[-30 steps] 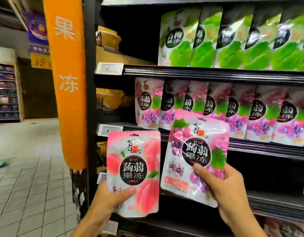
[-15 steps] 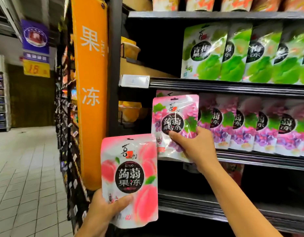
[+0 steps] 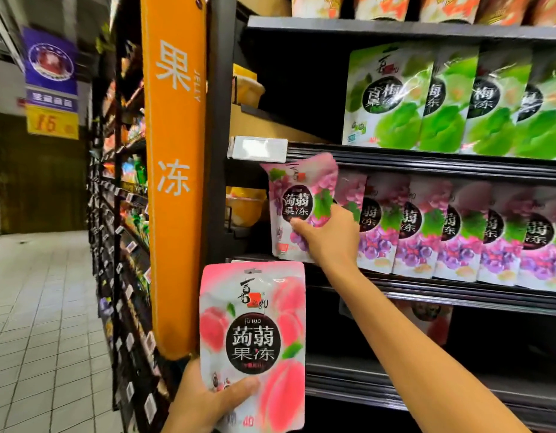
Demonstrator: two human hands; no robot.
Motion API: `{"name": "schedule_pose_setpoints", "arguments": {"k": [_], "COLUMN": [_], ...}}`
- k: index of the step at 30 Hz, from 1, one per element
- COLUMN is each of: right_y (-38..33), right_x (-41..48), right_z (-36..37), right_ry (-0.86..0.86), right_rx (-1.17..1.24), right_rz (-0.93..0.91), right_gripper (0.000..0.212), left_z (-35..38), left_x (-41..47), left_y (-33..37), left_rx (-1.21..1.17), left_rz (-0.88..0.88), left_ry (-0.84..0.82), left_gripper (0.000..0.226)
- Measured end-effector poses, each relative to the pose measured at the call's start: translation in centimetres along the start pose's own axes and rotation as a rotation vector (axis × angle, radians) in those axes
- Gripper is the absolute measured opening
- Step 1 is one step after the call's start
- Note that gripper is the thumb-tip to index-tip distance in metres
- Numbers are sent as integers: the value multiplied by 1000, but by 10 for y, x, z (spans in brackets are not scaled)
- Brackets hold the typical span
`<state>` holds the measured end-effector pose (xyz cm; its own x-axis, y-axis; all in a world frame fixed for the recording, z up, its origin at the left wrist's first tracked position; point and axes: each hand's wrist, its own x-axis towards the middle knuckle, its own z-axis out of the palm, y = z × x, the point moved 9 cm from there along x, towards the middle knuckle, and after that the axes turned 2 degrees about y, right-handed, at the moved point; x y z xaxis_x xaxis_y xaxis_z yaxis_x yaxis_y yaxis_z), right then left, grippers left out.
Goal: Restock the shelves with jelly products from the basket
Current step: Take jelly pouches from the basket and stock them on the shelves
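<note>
Lifted from below the row where it was a second ago, the grape jelly pouch (image 3: 298, 201) now stands at the left end of the middle shelf (image 3: 442, 290). The peach jelly pouch (image 3: 255, 326) has stayed low in front of the unit.

Dark shelving fills the right side of the view. An orange banner (image 3: 173, 182) with white characters and the word JELLY runs down its left post. Green plum pouches (image 3: 442, 98) line the shelf above. A row of grape pouches (image 3: 458, 232) stands upright along the middle shelf, each overlapping the next. To the left, a tiled floor (image 3: 42, 307) leads down the aisle under a hanging blue and yellow sign (image 3: 50, 82).

The peach jelly pouch is upright, facing the camera, below the level of the middle shelf and just right of the banner. The left grip (image 3: 205, 401) holds its lower left corner, thumb curled across the front, and the other fingers are hidden behind it.

The grape jelly pouch is slightly tilted, just left of the first pouch in the row. Its top edge overlaps the rim of the shelf above. Whether its bottom rests on the middle shelf cannot be told. The right grip (image 3: 328, 235), arm stretched forward, pinches the pouch's lower right part with the thumb on the front and the fingers behind.

A white price tag (image 3: 258, 149) is clipped to the upper shelf's rim, just above and left of that pouch.
</note>
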<state>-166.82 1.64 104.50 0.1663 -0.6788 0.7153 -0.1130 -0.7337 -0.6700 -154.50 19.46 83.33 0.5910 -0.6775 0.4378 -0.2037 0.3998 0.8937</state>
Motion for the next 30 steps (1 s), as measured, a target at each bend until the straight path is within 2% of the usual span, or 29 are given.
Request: {"name": "schedule_pose_setpoints", "arguments": {"k": [5, 11, 15, 17, 22, 26, 30], "right_y": [-1, 3, 9, 12, 11, 10, 14], "right_x": [-7, -24, -36, -39, -30, -26, -24], "right_z": [18, 1, -15, -21, -13, -7, -15], "right_ry": [-53, -58, -11, 17, -13, -35, -4], "right_rx": [70, 112, -96, -205, -214, -253, -269], "right_rz": [-10, -72, -162, -177, -154, -138, -152], "right_gripper": [32, 38, 23, 23, 39, 29, 36], "left_z": [-6, -2, 1, 3, 9, 11, 10], "left_x": [2, 0, -1, -1, 1, 1, -2], "left_y": [-7, -11, -13, -12, -11, -11, -9], "left_rx": [-30, -49, -89, -85, -47, -27, -48], "left_rz": [-34, -29, -28, -29, -36, -44, -22], "left_ry": [43, 71, 55, 46, 33, 19, 10], "left_gripper": [64, 63, 60, 60, 55, 52, 52]}}
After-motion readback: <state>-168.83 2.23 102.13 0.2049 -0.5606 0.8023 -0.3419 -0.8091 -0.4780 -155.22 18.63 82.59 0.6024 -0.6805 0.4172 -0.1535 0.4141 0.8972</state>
